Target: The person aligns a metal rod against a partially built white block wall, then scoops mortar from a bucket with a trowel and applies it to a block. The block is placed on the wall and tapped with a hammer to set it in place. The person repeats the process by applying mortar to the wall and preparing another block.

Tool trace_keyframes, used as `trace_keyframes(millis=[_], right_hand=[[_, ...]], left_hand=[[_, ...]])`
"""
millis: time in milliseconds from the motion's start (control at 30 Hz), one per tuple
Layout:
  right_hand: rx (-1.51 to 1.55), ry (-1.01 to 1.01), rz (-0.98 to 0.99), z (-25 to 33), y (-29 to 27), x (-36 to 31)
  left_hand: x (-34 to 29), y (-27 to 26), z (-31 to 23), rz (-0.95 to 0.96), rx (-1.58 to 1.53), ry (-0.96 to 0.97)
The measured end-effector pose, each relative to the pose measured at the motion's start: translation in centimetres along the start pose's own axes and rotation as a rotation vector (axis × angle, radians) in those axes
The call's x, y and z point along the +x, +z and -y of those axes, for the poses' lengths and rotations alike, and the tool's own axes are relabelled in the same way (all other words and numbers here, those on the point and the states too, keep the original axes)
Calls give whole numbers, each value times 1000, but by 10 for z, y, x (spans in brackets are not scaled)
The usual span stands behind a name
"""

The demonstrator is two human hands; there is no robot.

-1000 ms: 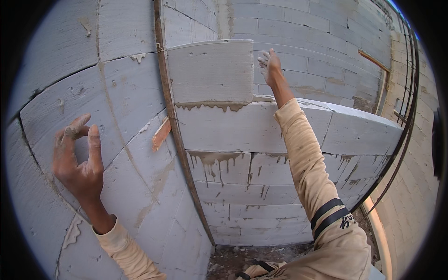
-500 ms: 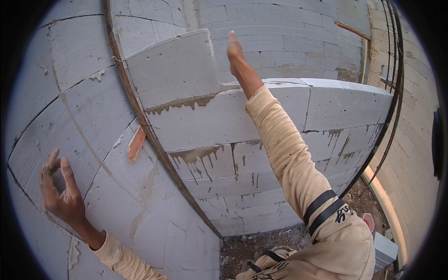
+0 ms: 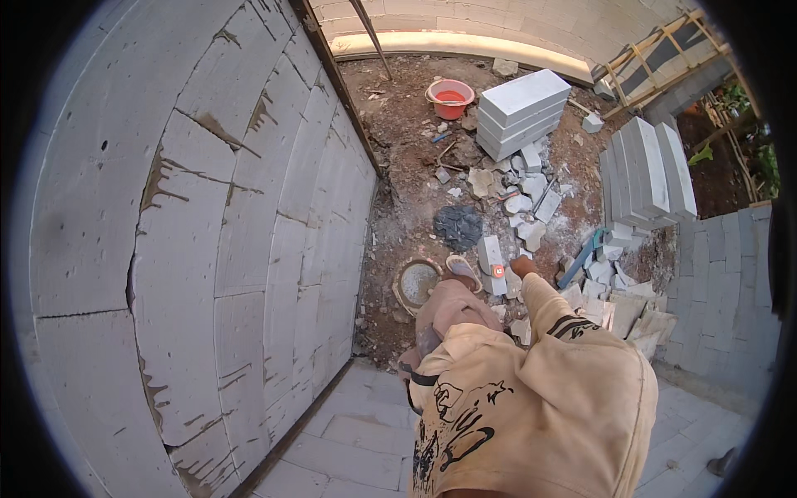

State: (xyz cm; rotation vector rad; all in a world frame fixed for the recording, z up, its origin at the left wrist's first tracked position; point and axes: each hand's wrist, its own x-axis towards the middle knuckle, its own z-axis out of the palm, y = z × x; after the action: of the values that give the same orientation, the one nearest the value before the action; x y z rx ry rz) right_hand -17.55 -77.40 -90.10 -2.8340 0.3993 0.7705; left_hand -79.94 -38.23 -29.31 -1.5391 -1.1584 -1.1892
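My right hand (image 3: 523,266) hangs low beside a short white block (image 3: 491,259), with its sleeve coming up from below. Its fingers are too small and turned away to read. On that block lies a small orange, square-looking object (image 3: 498,271), perhaps a tape measure. To the right of the hand, a saw with a blue handle (image 3: 583,257) leans among broken block pieces (image 3: 531,199). My left hand is out of view. Near my sandalled foot (image 3: 462,272) stands a round tub (image 3: 401,290) with greyish stuff inside.
A tall wall of pale blocks (image 3: 183,274) rises close on the left. Stacked blocks (image 3: 523,104) stand ahead beside a red basin (image 3: 450,98); more lean in a stack (image 3: 643,170) at the right. A crumpled dark plastic sheet (image 3: 458,227) lies on the rubble-strewn dirt.
My view has swung from the block wall to the ground and stacks at the right. My right hand has dropped from the wall top; my left hand has left the view.
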Motion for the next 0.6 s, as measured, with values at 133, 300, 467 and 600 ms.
trace_keyframes(millis=[133,300,467,600], right_hand=[[1029,306,15,-189,-80,108],[639,89,116,-160,-92,104],[147,-418,405,-74,-10,84],[9,-515,633,-29,84,142]], left_hand=[[-62,79,-46,311,-228,-79],[-165,141,-146,999,-515,-250],[-311,135,-326,1854,-880,-23],[-452,100,-447,2352,-895,-235]])
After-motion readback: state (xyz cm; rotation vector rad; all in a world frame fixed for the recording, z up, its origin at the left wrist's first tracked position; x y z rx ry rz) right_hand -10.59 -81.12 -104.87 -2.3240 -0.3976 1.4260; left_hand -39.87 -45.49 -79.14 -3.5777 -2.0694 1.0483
